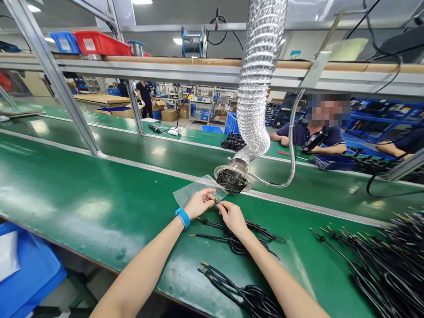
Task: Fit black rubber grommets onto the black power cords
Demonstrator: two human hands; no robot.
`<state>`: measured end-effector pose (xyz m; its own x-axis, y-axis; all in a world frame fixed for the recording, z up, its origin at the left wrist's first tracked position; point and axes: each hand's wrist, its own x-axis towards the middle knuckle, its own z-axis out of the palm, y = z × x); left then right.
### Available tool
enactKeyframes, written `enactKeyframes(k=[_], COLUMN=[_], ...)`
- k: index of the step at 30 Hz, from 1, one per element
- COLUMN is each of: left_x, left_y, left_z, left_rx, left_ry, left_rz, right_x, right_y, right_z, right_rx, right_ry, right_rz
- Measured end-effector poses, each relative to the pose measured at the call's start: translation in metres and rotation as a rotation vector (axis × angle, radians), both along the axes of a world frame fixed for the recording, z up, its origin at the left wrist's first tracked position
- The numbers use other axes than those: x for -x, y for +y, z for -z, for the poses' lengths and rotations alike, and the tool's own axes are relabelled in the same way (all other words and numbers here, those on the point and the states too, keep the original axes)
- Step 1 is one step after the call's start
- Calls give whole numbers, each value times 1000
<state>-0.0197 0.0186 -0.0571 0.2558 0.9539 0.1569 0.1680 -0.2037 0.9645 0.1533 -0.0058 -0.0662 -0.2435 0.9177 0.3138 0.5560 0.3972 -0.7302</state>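
My left hand, with a blue band at the wrist, pinches the end of a black cable where a bit of yellow shows. Close beside it, my right hand has its fingertips closed on the same cable. A clear plastic sheet or bag lies flat on the green table behind my left hand. Under and beside my right hand are coiled black cables, partly covered by the hand and forearm. Another cable bundle with bare coloured ends lies nearer to me.
A silver flexible duct hangs down to a round black-grilled fan hood just beyond my hands. Many black cables are heaped at right. Metal posts carry the shelf. Across the table sits a person; blue bins stand lower left.
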Motion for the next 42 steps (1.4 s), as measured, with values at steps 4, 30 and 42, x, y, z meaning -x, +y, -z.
enactKeyframes(k=[4,30,42], left_x=[1,11,-7], left_y=[-1,-117,-102], left_z=[-2,-17,-27], left_rx=[0,-371,-195], left_ry=[19,932,865], left_rz=[38,40,154], right_x=[-1,-28,-199], right_y=[0,-17,-66], right_z=[0,-51,-168], right_rx=[35,44,-242], right_ry=[1,-397,167], right_rz=[-38,-95,521])
